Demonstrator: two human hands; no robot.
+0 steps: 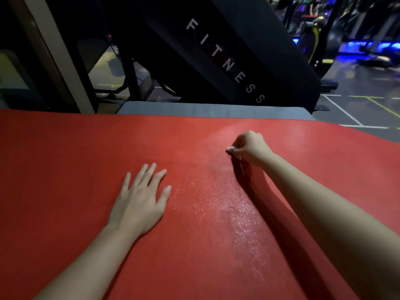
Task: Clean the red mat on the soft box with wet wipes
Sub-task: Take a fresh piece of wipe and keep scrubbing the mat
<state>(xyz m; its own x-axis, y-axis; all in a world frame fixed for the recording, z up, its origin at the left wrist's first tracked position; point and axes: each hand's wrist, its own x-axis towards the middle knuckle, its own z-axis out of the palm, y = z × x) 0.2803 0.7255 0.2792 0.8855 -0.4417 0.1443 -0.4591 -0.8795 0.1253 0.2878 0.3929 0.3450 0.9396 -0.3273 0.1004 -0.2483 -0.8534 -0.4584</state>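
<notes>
Single head view, forward and down (close) over the red mat [86, 159].

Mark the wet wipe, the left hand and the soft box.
wet wipe [229, 150], head view, white bit poking out of the right hand [252, 148].
left hand [140, 202], head view, back of the hand.
soft box [216, 110], head view, grey strip beyond the red mat [65, 159].

The red mat [86, 169] under my hands looks matt and finely grained, with a wet, glossy streak [238, 213]; the soft box [194, 109] looks smooth grey.
</notes>
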